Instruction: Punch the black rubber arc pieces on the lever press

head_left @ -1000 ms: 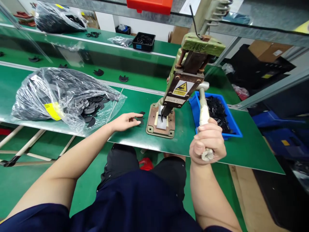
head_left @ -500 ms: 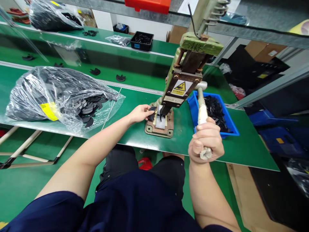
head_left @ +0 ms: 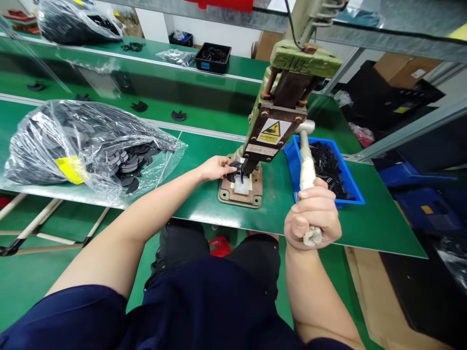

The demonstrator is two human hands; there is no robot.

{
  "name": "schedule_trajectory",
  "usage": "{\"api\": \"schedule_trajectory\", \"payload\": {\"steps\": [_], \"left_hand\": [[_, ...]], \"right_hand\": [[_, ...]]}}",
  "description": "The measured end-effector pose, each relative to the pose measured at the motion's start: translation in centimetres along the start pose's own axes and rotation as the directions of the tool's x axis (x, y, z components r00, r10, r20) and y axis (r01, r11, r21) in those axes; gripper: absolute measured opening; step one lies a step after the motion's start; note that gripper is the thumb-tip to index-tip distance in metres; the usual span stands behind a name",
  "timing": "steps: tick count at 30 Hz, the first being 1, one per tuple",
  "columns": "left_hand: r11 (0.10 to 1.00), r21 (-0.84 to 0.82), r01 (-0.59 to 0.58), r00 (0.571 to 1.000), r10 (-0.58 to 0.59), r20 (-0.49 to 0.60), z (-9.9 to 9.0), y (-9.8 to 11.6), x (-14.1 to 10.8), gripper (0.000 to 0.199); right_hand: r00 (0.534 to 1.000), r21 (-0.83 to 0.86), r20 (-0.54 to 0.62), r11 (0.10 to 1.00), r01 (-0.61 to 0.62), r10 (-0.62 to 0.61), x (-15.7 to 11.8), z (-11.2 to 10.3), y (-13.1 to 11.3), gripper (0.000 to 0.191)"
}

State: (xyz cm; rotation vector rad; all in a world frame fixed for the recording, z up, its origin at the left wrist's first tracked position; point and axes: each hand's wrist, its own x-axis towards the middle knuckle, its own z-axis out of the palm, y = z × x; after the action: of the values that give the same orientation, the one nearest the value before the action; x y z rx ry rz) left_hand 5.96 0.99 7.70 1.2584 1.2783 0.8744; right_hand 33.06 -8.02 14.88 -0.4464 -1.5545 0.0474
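Black piece (head_left: 232,178), pinched by left fingers (head_left: 226,169), seems mid-loading, needing alignment in the press (head_left: 272,130) beside them; right fingers (head_left: 316,204) wrap the lever (head_left: 307,163).

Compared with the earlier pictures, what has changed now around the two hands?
The left hand moved rightward and forward, carrying the thin black curved piece from beside the green-and-brown metal press to over its base. The right hand stayed closed around the press's off-white lever handle.
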Motion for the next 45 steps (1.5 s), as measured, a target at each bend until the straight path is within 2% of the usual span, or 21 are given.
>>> {"api": "schedule_trajectory", "payload": {"steps": [3,11,16,18,20,22,24,26,27,29,31,34,36,37,39,40,42,43,44,45], "left_hand": [[0.997,0.021,0.068,0.997,-0.069,0.037,-0.1,0.3,0.4,0.032],[0.979,0.071,0.191,0.979,-0.195,0.055,-0.1,1.4,1.0,0.036],[0.93,0.022,0.366,0.927,-0.367,0.073,0.1,1.9,0.7,0.033],[0.923,-0.011,0.385,0.92,-0.383,0.078,0.2,1.8,0.7,0.03],[0.929,-0.039,0.368,0.929,-0.365,0.063,0.4,1.6,0.5,0.03],[0.941,-0.077,0.329,0.944,-0.327,0.036,0.6,1.4,-0.1,0.033],[0.953,-0.127,0.276,0.961,-0.277,0.011,0.5,1.4,-1.2,0.036],[0.962,-0.17,0.215,0.976,-0.218,0.0,0.1,1.6,-3.0,0.037],[0.966,-0.185,0.181,0.983,-0.184,0.002,-0.2,1.7,-4.1,0.037],[0.973,-0.204,0.112,0.994,-0.11,0.022,-0.8,2.2,-6.6,0.037],[0.975,-0.214,0.062,0.997,-0.053,0.052,-1.2,2.6,-9.0,0.04],[0.975,-0.219,0.028,0.997,-0.01,0.082,-1.1,3.1,-11.7,0.045],[0.979,-0.204,0.02,0.994,0.003,0.111,-0.6,3.2,-12.6,0.047],[0.982,-0.19,0.021,0.991,0.005,0.133,-0.3,3.2,-13.0,0.048],[0.989,-0.15,0.014,0.987,0.01,0.158,0.3,3.3,-13.6,0.048],[0.993,-0.119,-0.012,0.992,0.027,0.127,0.6,3.3,-13.9,0.046],[0.993,0.003,-0.121,0.992,0.121,-0.04,1.2,3.6,-14.7,0.041],[0.978,0.098,-0.184,0.973,0.195,-0.125,1.5,3.8,-15.1,0.038],[0.951,0.2,-0.237,0.947,0.272,-0.17,1.8,4.1,-15.5,0.034],[0.916,0.29,-0.279,0.928,0.334,-0.163,2.1,4.4,-15.8,0.03]], "right_hand": [[1.0,-0.008,-0.016,1.0,0.001,-0.001,0.0,0.1,0.0,0.034],[1.0,0.009,-0.03,1.0,0.003,-0.003,0.0,0.1,0.1,0.035],[1.0,0.024,-0.022,1.0,0.008,-0.007,0.2,0.2,0.0,0.034],[0.999,0.047,-0.038,0.999,0.026,-0.024,1.9,0.5,0.0,0.028],[0.995,0.093,-0.084,0.993,0.069,-0.061,5.0,0.8,0.0,0.02],[0.993,0.151,-0.096,0.985,0.087,-0.073,8.7,0.9,0.1,0.035],[0.999,0.188,-0.046,0.982,0.007,0.001,11.6,0.9,0.5,0.049],[0.996,0.163,-0.055,0.985,-0.056,0.066,12.3,0.7,1.1,0.051],[0.992,0.127,-0.082,0.988,-0.085,0.096,11.5,0.7,1.5,0.05],[0.981,0.037,-0.105,0.986,-0.162,0.165,8.1,0.8,2.2,0.043],[0.936,-0.034,0.121,0.944,-0.328,0.329,3.3,1.4,2.3,0.034],[0.809,-0.088,0.411,0.902,-0.423,0.42,-3.0,2.6,0.9,0.03],[0.736,-0.111,0.52,0.888,-0.445,0.434,-5.1,3.4,-0.5,0.029],[0.715,-0.12,0.546,0.885,-0.45,0.437,-5.6,3.6,-1.1,0.026],[0.707,-0.134,0.552,0.884,-0.448,0.442,-5.9,3.8,-1.8,0.019],[0.713,-0.139,0.545,0.886,-0.442,0.441,-5.8,3.8,-2.0,0.017],[0.731,-0.146,0.53,0.895,-0.421,0.43,-5.7,3.4,-2.2,0.015],[0.738,-0.148,0.526,0.9,-0.409,0.422,-5.7,3.2,-2.2,0.014],[0.745,-0.151,0.524,0.905,-0.397,0.414,-5.7,3.0,-2.3,0.014],[0.749,-0.154,0.522,0.909,-0.386,0.407,-5.8,2.8,-2.3,0.014]]}}
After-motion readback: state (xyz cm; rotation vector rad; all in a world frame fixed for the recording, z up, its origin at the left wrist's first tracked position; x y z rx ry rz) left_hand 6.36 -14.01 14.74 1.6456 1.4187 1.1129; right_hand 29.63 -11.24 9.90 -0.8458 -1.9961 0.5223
